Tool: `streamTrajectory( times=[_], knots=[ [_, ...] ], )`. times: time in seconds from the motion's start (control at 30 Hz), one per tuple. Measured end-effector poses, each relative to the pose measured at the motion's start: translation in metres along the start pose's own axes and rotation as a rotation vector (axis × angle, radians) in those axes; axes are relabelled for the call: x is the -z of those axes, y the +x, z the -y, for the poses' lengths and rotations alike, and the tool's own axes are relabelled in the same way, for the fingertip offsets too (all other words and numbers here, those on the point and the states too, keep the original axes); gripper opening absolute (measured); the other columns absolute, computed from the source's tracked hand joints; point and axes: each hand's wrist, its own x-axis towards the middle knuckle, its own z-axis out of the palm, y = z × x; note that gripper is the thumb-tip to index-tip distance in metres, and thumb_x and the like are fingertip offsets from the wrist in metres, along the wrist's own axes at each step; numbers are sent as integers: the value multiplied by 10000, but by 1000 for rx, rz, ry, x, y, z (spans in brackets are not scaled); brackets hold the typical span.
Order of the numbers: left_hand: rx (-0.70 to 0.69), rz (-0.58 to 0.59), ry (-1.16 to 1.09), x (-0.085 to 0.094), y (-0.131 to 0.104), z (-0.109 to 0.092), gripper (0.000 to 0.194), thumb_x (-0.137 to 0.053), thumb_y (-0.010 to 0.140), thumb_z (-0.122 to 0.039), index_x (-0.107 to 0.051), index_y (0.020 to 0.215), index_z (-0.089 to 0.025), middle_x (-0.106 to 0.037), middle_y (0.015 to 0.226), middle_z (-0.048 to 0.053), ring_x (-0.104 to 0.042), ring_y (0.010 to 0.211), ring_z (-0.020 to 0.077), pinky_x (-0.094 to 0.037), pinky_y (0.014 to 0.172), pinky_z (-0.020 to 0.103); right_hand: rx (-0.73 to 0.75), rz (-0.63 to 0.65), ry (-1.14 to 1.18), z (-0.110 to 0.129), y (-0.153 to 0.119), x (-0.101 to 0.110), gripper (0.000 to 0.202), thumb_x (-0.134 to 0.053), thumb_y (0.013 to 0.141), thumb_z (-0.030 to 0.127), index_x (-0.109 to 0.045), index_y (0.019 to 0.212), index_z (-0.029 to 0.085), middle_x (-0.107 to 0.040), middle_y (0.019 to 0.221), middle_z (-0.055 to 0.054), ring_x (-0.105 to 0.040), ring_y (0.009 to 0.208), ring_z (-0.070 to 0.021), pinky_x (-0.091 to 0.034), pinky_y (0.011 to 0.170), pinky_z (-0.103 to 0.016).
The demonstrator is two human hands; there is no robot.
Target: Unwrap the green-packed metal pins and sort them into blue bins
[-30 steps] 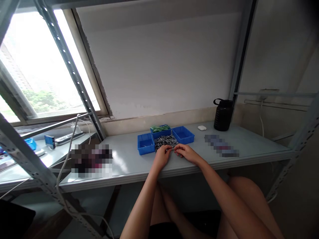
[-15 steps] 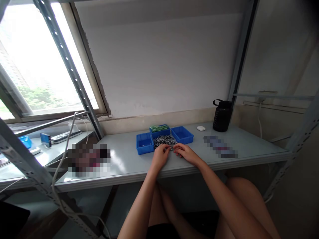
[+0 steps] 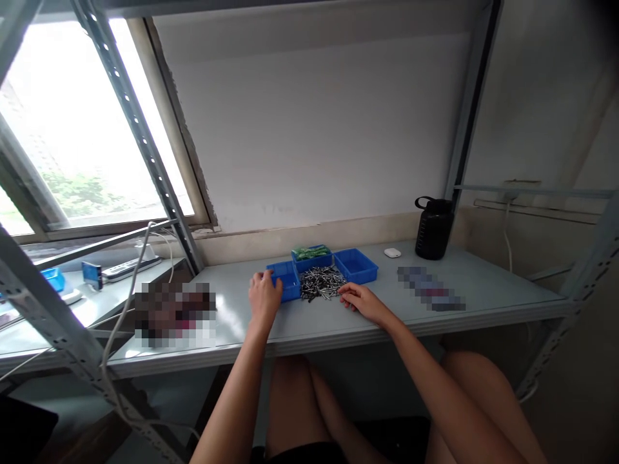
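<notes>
A loose pile of small black and silver screw-like pieces [image 3: 322, 281] lies on the table between the blue trays. My left hand [image 3: 264, 293] is at the near left side of the left blue tray [image 3: 289, 290], its fingers over the rim and its thumb apart from them. I see nothing held in it. At the right edge of the pile, my right hand [image 3: 362, 300] has its fingers curled together. Anything between those fingertips is too small to make out.
Behind the pile sits a blue tray with green packets [image 3: 312, 252]; to its right stands another blue tray [image 3: 356, 265]. A white case [image 3: 392, 252] and a black bottle [image 3: 434, 229] are farther right. Blurred-out items lie at both sides. A metal upright [image 3: 138, 129] rises at left.
My left hand has moved left from the pile to the left tray, and its thumb and fingers have spread. My right hand has stayed almost in place beside the pile.
</notes>
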Motion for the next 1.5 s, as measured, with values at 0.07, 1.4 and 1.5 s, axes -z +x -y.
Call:
streamTrajectory(
  times=[0.07, 1.4, 1.5],
  knots=[
    [231, 24, -161, -5, 5, 10, 381, -477, 789, -321, -542, 1113, -132, -583, 1056, 176, -544, 986, 309, -423, 786, 387, 6, -5, -8, 1, 0, 0, 211, -501, 780, 316, -585, 925, 188, -613, 805, -25, -541, 692, -136, -417, 592, -252],
    [45, -10, -293, -26, -4, 28, 273, -384, 859, -344, -293, 632, -223, -447, 628, -4, -459, 616, 167, -337, 586, 275, 2, -19, -91, 15, -8, -2, 184, -466, 797, 281, -579, 903, 182, -592, 796, -20, -546, 692, -135, -414, 638, -263],
    [40, -1, -280, -28, -3, 30, 242, -380, 858, -312, -293, 649, -226, -443, 641, 1, -466, 638, 178, -341, 605, 283, 14, -24, -91, 17, -9, -2, 185, -466, 798, 286, -581, 899, 183, -591, 795, -18, -544, 701, -136, -417, 649, -262]
  ],
)
